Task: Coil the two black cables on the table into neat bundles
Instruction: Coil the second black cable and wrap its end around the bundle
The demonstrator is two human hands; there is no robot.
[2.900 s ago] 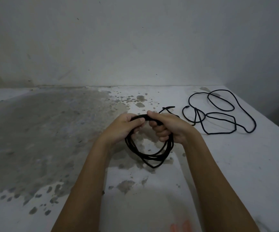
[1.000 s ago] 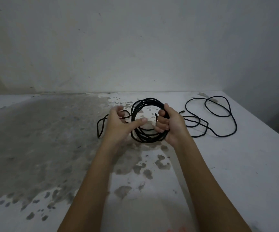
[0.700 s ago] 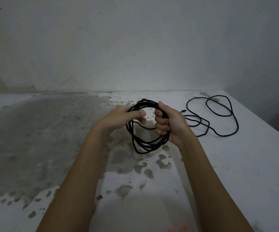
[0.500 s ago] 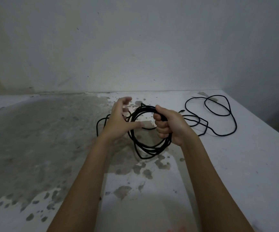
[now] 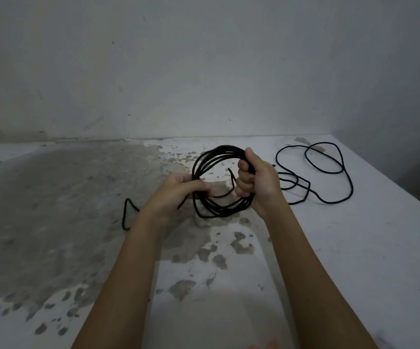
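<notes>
Coiled cable (image 5: 225, 148): you hold it as a round bundle of several black loops, raised above the middle of the table, standing roughly upright with its opening towards you.
Right hand (image 5: 256, 182): your fingers and thumb are wrapped in a fist around the right side of the bundle, clamping the loops together.
Left hand (image 5: 176, 195): your thumb and fingertips pinch the strands on the left side of the bundle, so both hands grip the same coil, near each other across the ring.
Loose tail (image 5: 123, 215): one uncoiled stretch runs from under your left hand down to the tabletop, where it bends in a sharp kink to the left of your forearm.
Short end: a stub of cable pokes into the ring beside your right fingers.
Second cable (image 5: 352, 188): it lies uncoiled in wide, sprawling loops on the table to the right, behind your right hand.
Table (image 5: 355, 248): white surface, with a large grey worn patch on the left and scattered specks in the centre.
Wall (image 5: 204, 71): plain and pale, meeting the far edge of the table.
</notes>
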